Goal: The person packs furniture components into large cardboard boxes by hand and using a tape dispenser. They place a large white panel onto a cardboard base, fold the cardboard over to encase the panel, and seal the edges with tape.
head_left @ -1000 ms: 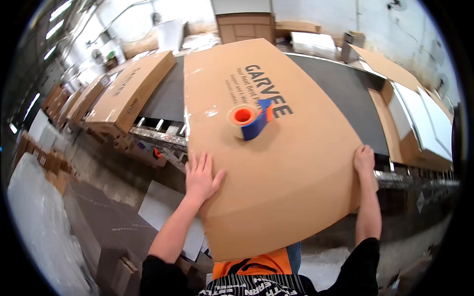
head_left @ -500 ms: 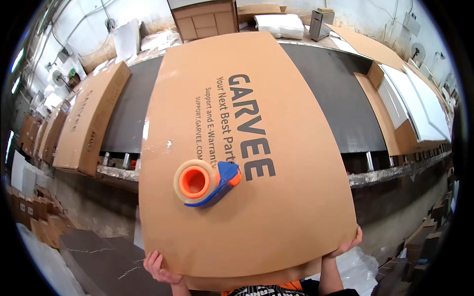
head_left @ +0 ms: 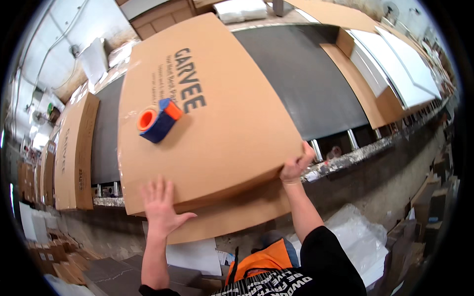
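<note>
A large brown cardboard box with dark print lies flat on the dark conveyor belt. From its near side an open flap juts out toward me. My left hand rests on the top near the front edge, fingers spread and thumb out. At the near right corner, my right hand is closed round the box's edge; its fingertips are partly hidden. On the box top, left of the middle, sits a tape dispenser with a blue body and an orange core. Neither hand touches the dispenser.
Another printed carton stands on the left of the belt. To the right, an open carton holds white panels. Metal rollers show along the belt's near edge. Clear plastic wrap lies on the floor at right.
The box now rests lower, its near end no longer raised toward me, and appears further left. My left hand has gone from gripping its near corner to lying spread on top.
</note>
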Demonstrator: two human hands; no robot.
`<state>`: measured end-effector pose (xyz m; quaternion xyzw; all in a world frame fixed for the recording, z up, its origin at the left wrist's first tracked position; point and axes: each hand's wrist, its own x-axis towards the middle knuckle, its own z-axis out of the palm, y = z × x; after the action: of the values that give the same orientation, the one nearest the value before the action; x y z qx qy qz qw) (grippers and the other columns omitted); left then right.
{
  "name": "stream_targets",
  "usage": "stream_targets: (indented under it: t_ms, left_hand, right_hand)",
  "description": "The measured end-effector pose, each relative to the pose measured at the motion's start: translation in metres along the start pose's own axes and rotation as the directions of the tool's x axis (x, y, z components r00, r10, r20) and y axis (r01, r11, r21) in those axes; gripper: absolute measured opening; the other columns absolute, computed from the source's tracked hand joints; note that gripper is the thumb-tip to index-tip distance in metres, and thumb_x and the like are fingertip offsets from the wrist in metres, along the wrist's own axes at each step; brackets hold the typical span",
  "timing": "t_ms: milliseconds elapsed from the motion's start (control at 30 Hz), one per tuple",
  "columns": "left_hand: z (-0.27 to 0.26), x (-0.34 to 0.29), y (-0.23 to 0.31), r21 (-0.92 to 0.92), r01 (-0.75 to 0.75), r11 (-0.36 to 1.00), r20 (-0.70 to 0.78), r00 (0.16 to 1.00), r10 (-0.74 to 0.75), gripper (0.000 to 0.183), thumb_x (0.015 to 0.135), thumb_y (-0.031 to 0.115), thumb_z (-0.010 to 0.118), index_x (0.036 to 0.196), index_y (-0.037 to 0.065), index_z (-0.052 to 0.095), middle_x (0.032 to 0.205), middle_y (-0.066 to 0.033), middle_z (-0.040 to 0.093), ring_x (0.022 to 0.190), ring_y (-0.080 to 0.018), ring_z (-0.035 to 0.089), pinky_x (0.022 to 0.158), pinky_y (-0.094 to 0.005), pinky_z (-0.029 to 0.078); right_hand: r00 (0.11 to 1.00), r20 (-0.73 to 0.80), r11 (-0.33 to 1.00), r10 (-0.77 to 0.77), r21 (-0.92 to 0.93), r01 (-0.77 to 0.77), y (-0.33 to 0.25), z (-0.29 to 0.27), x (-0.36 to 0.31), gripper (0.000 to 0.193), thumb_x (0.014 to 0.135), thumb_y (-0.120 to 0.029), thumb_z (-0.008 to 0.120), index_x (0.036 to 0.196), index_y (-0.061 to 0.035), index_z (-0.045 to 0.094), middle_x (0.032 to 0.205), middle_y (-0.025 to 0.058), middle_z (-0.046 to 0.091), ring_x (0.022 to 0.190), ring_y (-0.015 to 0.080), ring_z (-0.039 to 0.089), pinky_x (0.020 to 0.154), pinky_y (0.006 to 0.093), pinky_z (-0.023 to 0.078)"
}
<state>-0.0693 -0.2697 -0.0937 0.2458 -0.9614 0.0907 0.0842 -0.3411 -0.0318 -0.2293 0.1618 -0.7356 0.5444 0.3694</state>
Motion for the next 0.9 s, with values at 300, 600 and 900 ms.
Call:
stream_targets:
  t_ms: [300,600,900]
  left_hand:
    - [0.047,0.007,0.001,0.08,-0.216,0.973,-0.171,0.959,0.227,0.095,0.056,0.035,0.085,0.136,0.002,0.047,0.143,-0.0257,0.042,0.125,-0.0547,0.042,0.104,-0.0609,0.036]
    - [0.005,0.028,-0.004,-0.235,-0.348,0.908,0.19,0.899,0.394,0.104,0.058,0.05,0.082,0.14,0.0,0.041,0.146,-0.0312,0.033,0.134,-0.0545,0.027,0.109,-0.0624,0.025]
    - [0.048,0.061,0.035,-0.722,-0.272,0.636,-0.031,0.931,0.363,0.074,0.082,0.033,0.061,0.145,0.005,0.035,0.15,-0.0305,0.026,0.127,-0.0651,0.026,0.103,-0.073,0.022]
  right_hand:
    - [-0.017,0.767,-0.661,0.642,0.542,-0.52,-0.018,-0.161,-0.119,0.063,0.09,-0.051,0.049,0.132,-0.0047,0.049,0.131,0.0123,0.056,0.12,0.0253,0.051,0.103,0.0406,0.039]
    - [0.244,0.399,-0.101,0.884,0.672,-0.734,-0.159,0.021,0.012,0.049,0.081,-0.007,0.064,0.122,-0.0075,0.037,0.124,0.0027,0.044,0.116,0.0147,0.041,0.104,0.0302,0.029]
    - [0.572,0.634,0.591,0.52,0.216,-0.777,-0.293,0.117,-0.018,0.066,0.085,-0.02,0.068,0.136,0.0037,0.033,0.13,0.0165,0.044,0.119,0.026,0.046,0.101,0.0383,0.04]
